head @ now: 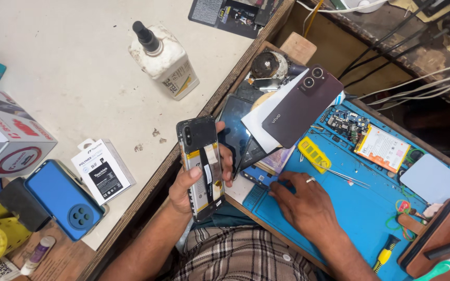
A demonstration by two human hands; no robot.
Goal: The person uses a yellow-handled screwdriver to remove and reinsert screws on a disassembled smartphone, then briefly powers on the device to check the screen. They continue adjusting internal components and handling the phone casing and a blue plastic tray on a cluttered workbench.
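I see a white squeeze bottle with a black nozzle lying on the pale tabletop; what it holds I cannot tell. My left hand is clamped round an opened phone, its back cover off, held upright over the table's wooden edge. My right hand rests flat, fingers loosely together, on the blue work mat and grips nothing. A dark purple phone back lies beyond it (a yellow-labelled battery farther right). Tweezers lie near the fingers. A blue phone sits far left.
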